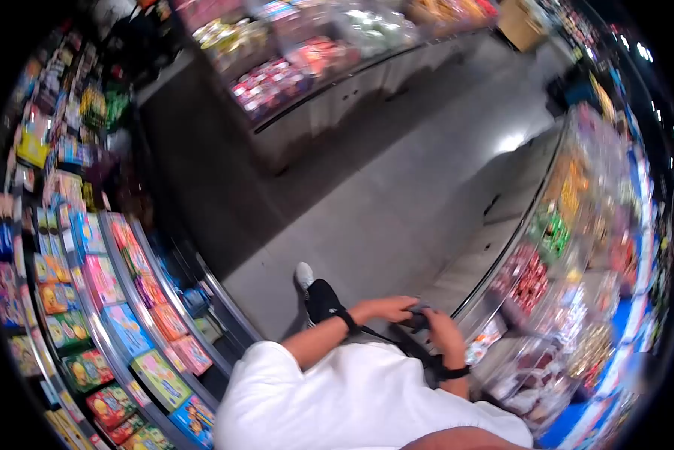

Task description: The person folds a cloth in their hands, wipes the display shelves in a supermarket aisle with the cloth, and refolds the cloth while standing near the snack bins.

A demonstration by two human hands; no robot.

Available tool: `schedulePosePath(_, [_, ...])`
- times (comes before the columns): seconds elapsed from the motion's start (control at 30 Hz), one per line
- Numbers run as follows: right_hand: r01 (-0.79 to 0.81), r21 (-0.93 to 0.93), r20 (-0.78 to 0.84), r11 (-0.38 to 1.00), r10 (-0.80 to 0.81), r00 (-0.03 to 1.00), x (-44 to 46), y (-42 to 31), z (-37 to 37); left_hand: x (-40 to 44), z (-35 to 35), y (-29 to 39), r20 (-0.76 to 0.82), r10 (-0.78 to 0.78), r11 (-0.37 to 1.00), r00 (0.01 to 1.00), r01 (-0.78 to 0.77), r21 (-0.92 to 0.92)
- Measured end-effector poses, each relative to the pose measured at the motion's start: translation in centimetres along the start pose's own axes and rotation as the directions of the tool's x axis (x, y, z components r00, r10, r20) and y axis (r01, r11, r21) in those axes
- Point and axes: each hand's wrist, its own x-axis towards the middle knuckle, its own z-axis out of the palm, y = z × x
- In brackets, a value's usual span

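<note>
In front of the white shirt, both hands meet at a small dark object (417,319). It is blurred, and I cannot make out its kind. My left hand (391,308) reaches in from the left, fingers closed against the object's near side. My right hand (445,334) is curled round its other side, with the fingers partly hidden. Each wrist wears a black band. A black strap (406,343) runs across the shirt just below the hands.
Shelves of colourful boxed goods (138,330) line the left. Bins of bagged sweets (528,277) rise close on the right, beside my right hand. Ahead stands another display of packets (273,84), with a cardboard box (522,26) beyond it. Grey floor (367,217) lies between.
</note>
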Motion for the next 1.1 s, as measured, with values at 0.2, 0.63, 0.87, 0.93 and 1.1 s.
schedulePosePath(0.2, [0.233, 0.062, 0.005, 0.971, -0.233, 0.972, 10.4, -14.4, -7.8, -7.3, -17.7, 3.4, -0.343, -0.291, 0.949, 0.893, 0.223, -0.224])
schedulePosePath(0.63, [0.610, 0.124, -0.026, 0.782, -0.612, 0.790, 38.2, -24.8, -12.8, -10.7, -40.5, 2.0, -0.572, -0.636, 0.767, 0.518, 0.339, -0.546])
schedulePosePath(0.87, [0.783, 0.149, 0.060, 0.605, -0.795, 0.603, 56.2, -34.9, -14.3, -14.9, -55.1, -3.1, -0.889, -0.451, 0.885, -0.083, 0.088, -0.457])
schedulePosePath(0.93, [0.850, 0.071, 0.001, 0.523, -0.852, 0.524, 60.4, -39.4, -14.6, -16.5, -60.3, -3.1, -0.888, -0.307, 0.920, -0.342, 0.132, -0.368])
schedulePosePath(1.1, [0.928, -0.012, -0.255, 0.373, -0.898, 0.358, 68.6, -51.1, -15.2, -21.1, -74.4, -3.8, -0.837, 0.301, 0.812, -0.457, 0.583, -0.026])
